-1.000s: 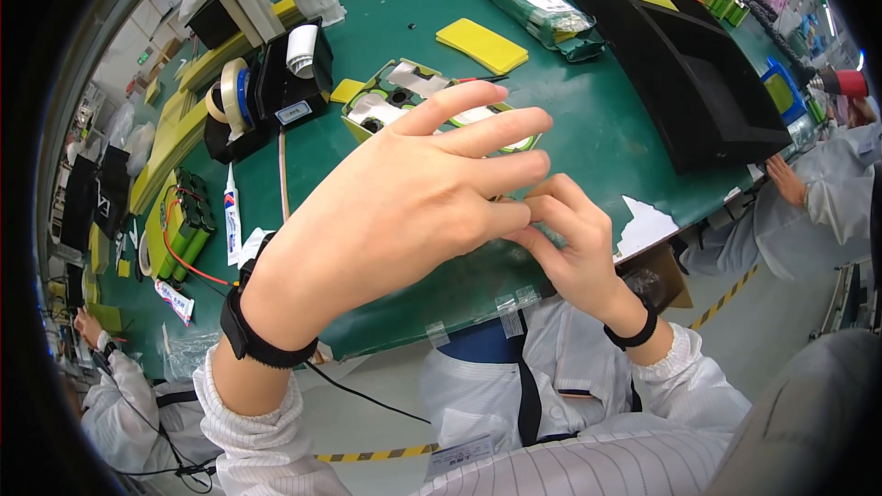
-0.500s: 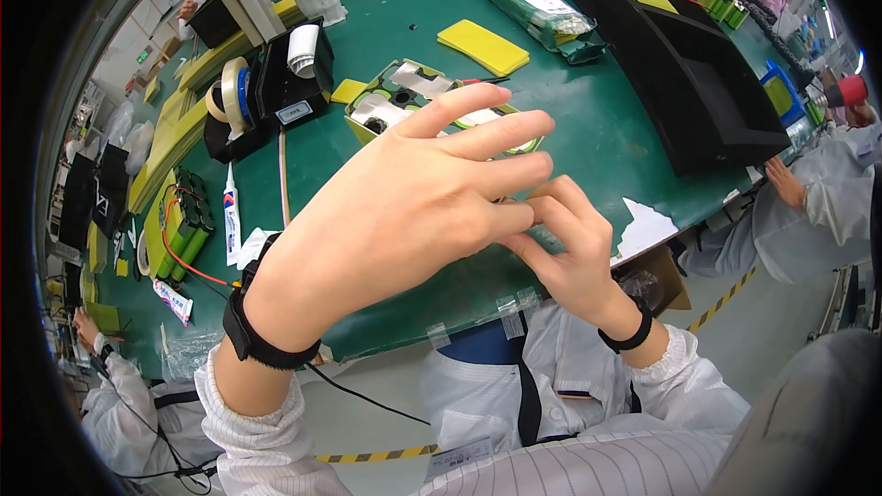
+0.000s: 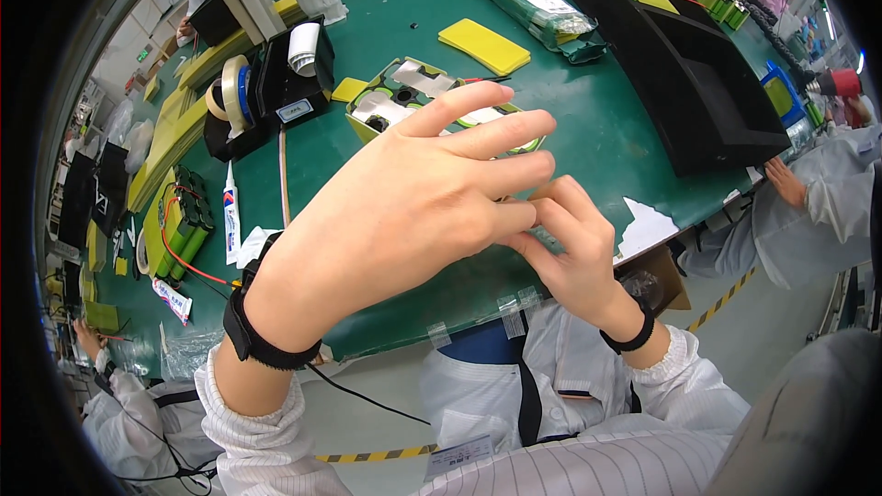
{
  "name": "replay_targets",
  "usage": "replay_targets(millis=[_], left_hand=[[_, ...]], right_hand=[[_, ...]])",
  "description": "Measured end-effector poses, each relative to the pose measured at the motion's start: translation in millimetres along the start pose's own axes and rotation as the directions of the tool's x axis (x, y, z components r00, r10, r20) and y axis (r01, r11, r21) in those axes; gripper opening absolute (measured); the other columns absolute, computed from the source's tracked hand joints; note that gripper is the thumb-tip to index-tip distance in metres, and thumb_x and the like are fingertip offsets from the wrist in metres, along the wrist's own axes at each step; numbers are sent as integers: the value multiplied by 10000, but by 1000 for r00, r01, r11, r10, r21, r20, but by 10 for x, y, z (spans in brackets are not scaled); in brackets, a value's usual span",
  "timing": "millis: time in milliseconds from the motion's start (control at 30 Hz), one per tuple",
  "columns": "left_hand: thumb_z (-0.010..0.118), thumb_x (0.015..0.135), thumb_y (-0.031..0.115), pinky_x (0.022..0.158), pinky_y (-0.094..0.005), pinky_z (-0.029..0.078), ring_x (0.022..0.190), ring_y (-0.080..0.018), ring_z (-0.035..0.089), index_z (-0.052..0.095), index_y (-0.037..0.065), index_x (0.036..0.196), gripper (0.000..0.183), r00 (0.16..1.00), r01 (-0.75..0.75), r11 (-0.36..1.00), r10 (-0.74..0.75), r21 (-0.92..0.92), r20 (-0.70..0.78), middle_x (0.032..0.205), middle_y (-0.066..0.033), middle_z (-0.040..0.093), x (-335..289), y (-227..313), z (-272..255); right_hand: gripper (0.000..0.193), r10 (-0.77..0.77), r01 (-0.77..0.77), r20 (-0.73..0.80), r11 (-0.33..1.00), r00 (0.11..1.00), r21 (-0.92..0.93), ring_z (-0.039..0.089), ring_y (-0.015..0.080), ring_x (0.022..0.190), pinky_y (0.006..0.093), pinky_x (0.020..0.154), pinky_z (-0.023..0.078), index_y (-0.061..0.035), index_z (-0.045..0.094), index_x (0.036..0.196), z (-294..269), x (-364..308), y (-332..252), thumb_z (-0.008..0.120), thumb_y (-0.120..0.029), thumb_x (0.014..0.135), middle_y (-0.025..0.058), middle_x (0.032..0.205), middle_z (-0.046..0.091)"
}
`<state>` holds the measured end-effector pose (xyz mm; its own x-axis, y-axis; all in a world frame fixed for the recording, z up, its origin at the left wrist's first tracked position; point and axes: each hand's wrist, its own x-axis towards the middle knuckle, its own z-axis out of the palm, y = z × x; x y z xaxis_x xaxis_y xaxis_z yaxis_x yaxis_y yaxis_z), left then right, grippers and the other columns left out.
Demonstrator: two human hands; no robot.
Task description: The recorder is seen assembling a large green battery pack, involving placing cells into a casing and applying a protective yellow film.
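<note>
My left hand (image 3: 404,207) is held over the table, back upward, three fingers stretched out and spread. Its index finger bends down to meet the fingertips of my right hand (image 3: 574,243), which are pinched together. Whatever lies between the two sets of fingertips is hidden. Partly covered by my left fingers, a green battery pack (image 3: 375,103) with white pads on top lies just beyond. A black wrist strap (image 3: 262,335) with a cord circles my left wrist, and a black band (image 3: 630,326) circles my right.
Yellow sheets (image 3: 484,46) and a wrapped package (image 3: 537,9) lie beyond the pack. At right stands a long black tray (image 3: 717,101), with a co-worker's hand (image 3: 785,186) near it. Leftward are a tape dispenser (image 3: 237,96), a glue tube (image 3: 231,216) and another battery pack (image 3: 188,230).
My hands keep almost the same pose and place. At the far upper left, a person has come further into view.
</note>
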<state>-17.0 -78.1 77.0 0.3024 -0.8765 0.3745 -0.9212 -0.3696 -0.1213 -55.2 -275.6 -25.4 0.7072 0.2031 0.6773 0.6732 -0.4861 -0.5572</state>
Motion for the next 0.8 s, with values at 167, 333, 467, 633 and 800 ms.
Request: replay_targets(millis=[167, 333, 467, 633, 800], left_hand=[[690, 728, 113, 1172, -440, 380, 1327, -207, 526, 655, 127, 839, 117, 1000, 3, 1000, -3, 2, -8, 1195, 31, 623, -4, 7, 2], [693, 728, 121, 1173, -438, 378, 1330, -208, 524, 654, 126, 836, 115, 1000, -1, 1000, 1, 11, -8, 1202, 32, 626, -11, 2, 4], [696, 730, 126, 1175, -437, 375, 1334, -207, 522, 660, 127, 841, 116, 1000, -1, 1000, 1, 22, 0, 1205, 31, 627, -13, 5, -1], [701, 735, 129, 1180, -437, 367, 1339, -206, 520, 671, 131, 855, 123, 1000, -1, 1000, 1, 9, 0, 1211, 33, 628, -14, 0, -3], [700, 725, 131, 1179, -440, 366, 1337, -206, 522, 671, 132, 856, 134, 1000, -1, 1000, 2, 11, -1, 1212, 34, 630, -13, 0, -1]], right_hand=[[244, 5, -5, 14, 1000, 1000, 4, 587, 273, 794, 379, 699, 487, -37, 665, 885, -2, 3, -12, 850, -66, 729, 75, 906, 632], [235, 8, -8, 28, 1000, 1000, -5, 586, 276, 796, 380, 702, 483, -38, 658, 879, -14, 9, -27, 844, -65, 738, 76, 897, 624], [226, 14, -13, 22, 1000, 1000, -21, 585, 277, 793, 380, 707, 482, -38, 649, 869, -10, 20, -33, 838, -63, 747, 74, 887, 620], [226, -16, 16, 8, 999, 1000, -38, 582, 276, 781, 376, 690, 470, -42, 643, 864, 8, 17, -29, 836, -61, 748, 69, 868, 614], [239, -27, 25, -17, 990, 999, -136, 557, 266, 732, 376, 649, 438, -52, 626, 844, 46, -14, -55, 835, -66, 729, 62, 827, 582]])
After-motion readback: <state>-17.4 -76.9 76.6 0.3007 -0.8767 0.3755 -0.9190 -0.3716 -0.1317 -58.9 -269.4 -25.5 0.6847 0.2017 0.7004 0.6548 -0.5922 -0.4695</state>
